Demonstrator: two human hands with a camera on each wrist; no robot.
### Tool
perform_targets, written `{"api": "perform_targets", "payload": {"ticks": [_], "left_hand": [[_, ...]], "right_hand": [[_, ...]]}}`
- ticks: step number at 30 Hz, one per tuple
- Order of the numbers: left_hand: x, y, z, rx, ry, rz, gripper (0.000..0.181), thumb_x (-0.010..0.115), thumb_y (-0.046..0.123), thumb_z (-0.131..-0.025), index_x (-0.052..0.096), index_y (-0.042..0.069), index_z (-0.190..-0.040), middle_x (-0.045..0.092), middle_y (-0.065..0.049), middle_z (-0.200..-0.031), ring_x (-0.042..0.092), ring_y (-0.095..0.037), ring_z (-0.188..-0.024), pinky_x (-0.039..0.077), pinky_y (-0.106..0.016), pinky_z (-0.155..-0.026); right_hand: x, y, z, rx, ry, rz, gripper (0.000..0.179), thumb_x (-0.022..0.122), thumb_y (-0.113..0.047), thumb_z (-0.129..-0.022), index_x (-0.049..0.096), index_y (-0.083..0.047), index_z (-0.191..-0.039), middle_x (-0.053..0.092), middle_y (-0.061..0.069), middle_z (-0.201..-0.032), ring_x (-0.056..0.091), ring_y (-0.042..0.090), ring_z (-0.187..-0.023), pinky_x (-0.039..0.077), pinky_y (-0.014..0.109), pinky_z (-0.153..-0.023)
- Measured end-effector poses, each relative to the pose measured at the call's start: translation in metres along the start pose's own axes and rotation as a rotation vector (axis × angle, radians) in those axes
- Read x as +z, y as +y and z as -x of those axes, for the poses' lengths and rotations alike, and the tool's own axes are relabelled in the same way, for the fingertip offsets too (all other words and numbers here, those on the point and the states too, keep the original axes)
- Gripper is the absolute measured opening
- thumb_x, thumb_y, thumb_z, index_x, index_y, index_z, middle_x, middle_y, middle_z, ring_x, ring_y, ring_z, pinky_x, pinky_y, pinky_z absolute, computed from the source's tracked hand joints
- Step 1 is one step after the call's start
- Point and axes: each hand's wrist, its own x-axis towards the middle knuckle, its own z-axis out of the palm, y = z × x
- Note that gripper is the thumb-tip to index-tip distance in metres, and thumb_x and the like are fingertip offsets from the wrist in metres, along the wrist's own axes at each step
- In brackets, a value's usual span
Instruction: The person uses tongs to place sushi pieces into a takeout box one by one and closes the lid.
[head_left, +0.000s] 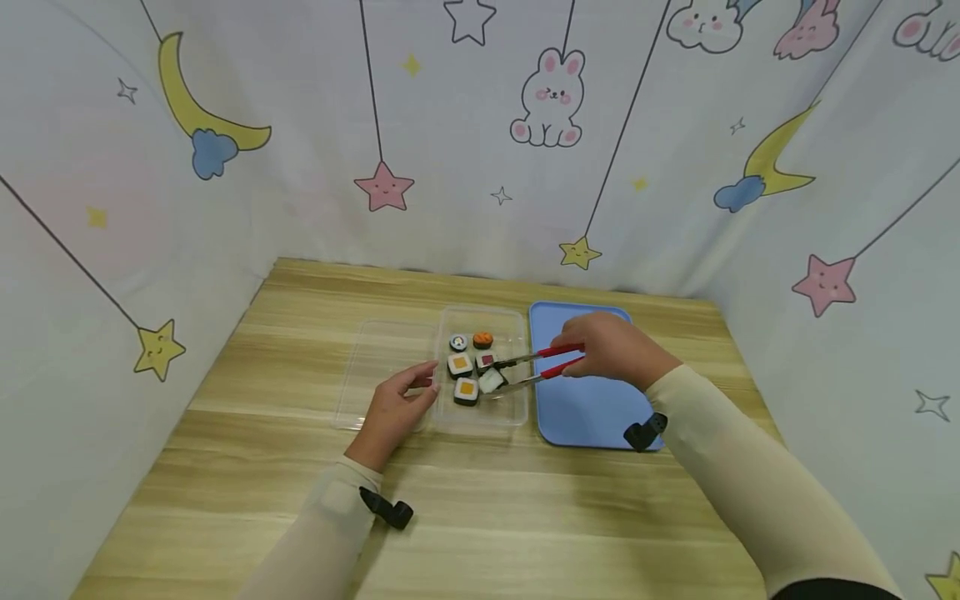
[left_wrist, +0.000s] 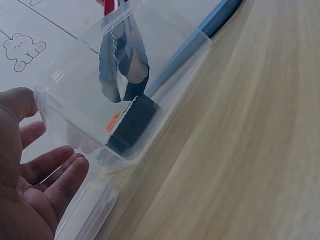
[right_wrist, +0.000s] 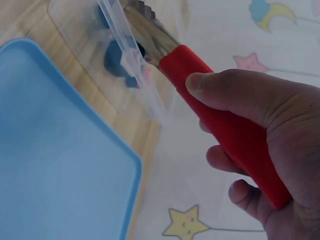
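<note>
My right hand point(head_left: 611, 350) grips the red handles of metal tongs point(head_left: 557, 350), with the thumb laid along one handle point(right_wrist: 220, 115) in the right wrist view. The scalloped tips point(left_wrist: 122, 65) reach down inside a clear plastic box point(head_left: 517, 412). A tilted white sushi piece point(head_left: 492, 381) lies between the tong arms; I cannot tell whether they pinch it. Around it in the box sit several toy sushi pieces, among them an orange-topped one point(head_left: 483, 340) and a yellow-centred roll point(head_left: 466, 391). My left hand point(head_left: 393, 412) stays at the box's left wall, fingers loosely extended.
Right of the box lies a blue tray point(head_left: 570, 417), partly under my right forearm. A clear plastic lid point(head_left: 360, 358) lies to the left, partly behind my left hand. A white printed curtain point(head_left: 465, 233) hangs beyond the wooden table point(head_left: 480, 517) and on both sides.
</note>
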Motion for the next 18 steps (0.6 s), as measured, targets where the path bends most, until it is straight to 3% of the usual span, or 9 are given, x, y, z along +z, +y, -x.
{"api": "perform_targets", "payload": {"ticks": [10,18], "left_hand": [[0.001,-0.004,-0.003,-0.028,0.004,0.001,0.043,0.067,0.005,-0.100,0.061,-0.002,-0.142,0.060,-0.024,-0.142,0.062,-0.037,-0.124,0.055,-0.047,-0.100],[0.005,-0.034,-0.013,-0.040,0.011,-0.018,0.045,0.068,0.009,-0.101,0.060,0.000,-0.144,0.061,-0.022,-0.142,0.062,-0.035,-0.124,0.055,-0.047,-0.100]], "right_hand": [[-0.014,-0.020,-0.021,0.024,-0.118,0.098,0.034,0.091,-0.026,-0.081,0.081,-0.016,-0.112,0.071,-0.006,-0.096,0.064,0.015,-0.086,0.058,0.034,-0.075],[-0.016,-0.027,-0.026,0.030,-0.138,0.156,0.032,0.092,-0.025,-0.080,0.081,-0.015,-0.109,0.072,-0.005,-0.098,0.066,0.017,-0.089,0.059,0.035,-0.078]]}}
